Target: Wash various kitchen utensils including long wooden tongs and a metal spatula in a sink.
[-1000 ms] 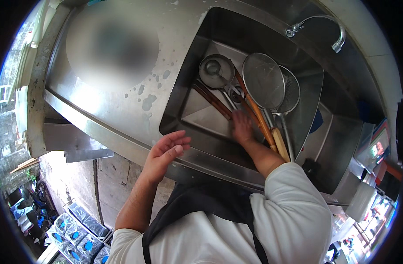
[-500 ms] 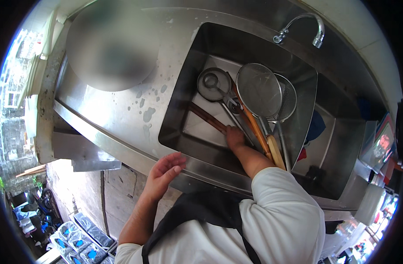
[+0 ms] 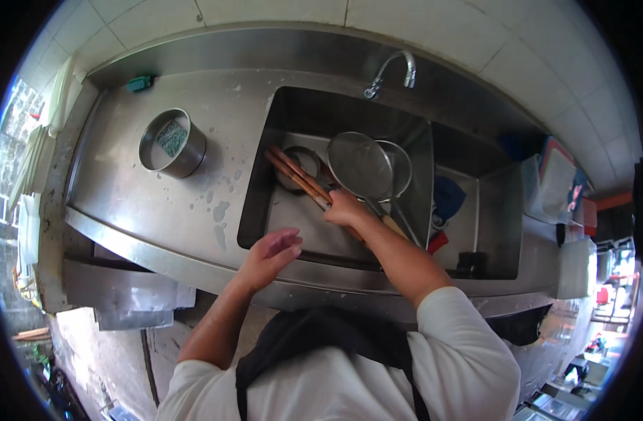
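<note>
My right hand point(image 3: 346, 208) reaches into the left sink basin and is closed around some long brown wooden sticks point(image 3: 293, 170), which slant up to the left; their lower ends are partly behind the hand. Under their upper ends lies a round metal piece point(image 3: 312, 164), partly covered. Beside the hand two round mesh strainers point(image 3: 358, 165) overlap, and a pale wooden handle point(image 3: 393, 226) shows below them. Fingers apart and holding nothing, my left hand point(image 3: 269, 259) hovers over the front edge of the basin point(image 3: 339, 254).
On the left counter point(image 3: 118, 175) stands a metal pot point(image 3: 189, 160) with a green scouring pad point(image 3: 172, 137) inside. A green object point(image 3: 140, 83) lies at the back. The curved faucet point(image 3: 410, 69) rises behind the sink. Blue and red items sit in the right basin point(image 3: 493, 210).
My right hand has gathered brown sticks together, and they now lie over the round metal piece. My left hand stays open by the sink edge. The view has shifted, showing more wall.
</note>
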Action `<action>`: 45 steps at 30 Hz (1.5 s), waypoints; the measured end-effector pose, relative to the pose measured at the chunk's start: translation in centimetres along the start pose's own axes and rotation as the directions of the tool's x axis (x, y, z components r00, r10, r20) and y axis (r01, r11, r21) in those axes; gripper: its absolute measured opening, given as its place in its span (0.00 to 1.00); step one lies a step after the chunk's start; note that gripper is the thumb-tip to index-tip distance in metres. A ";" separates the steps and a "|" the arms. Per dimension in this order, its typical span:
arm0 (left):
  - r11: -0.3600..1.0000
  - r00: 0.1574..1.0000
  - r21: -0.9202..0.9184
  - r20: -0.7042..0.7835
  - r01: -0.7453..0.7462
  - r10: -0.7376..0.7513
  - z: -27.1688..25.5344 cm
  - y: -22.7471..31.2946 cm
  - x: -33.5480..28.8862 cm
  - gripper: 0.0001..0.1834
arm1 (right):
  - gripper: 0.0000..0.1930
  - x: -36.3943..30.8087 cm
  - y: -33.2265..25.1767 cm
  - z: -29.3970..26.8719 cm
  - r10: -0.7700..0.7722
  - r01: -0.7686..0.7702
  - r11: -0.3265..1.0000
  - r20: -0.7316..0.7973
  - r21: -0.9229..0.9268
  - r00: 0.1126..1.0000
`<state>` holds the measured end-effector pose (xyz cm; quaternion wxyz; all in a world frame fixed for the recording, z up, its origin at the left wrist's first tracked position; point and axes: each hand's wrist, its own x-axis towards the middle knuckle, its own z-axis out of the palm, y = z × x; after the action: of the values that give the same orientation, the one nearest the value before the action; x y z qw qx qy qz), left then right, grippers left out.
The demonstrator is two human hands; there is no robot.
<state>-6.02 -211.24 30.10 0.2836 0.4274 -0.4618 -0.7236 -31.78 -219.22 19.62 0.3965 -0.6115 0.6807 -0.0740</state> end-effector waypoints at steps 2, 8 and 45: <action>0.917 0.993 0.384 0.084 -0.108 0.082 -0.1 1.6 3.2 0.24 | 0.23 -1.9 -1.0 -4.3 -0.036 0.036 0.999 0.007 0.024 0.999; 0.781 0.905 0.461 0.165 -0.422 0.391 0.6 5.3 18.1 0.25 | 0.19 -12.3 0.8 -14.8 0.026 -0.037 0.999 -0.288 -0.034 0.957; 0.538 0.997 -0.839 0.055 0.078 -0.059 23.5 4.5 34.2 0.14 | 0.29 -7.5 6.3 -20.8 0.013 -0.310 0.884 -0.643 -0.351 0.766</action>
<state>-42.84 -230.61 26.90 0.4205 0.2498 -0.0445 -0.8711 -50.19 -218.99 33.35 0.0062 -0.5622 0.8229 -0.0821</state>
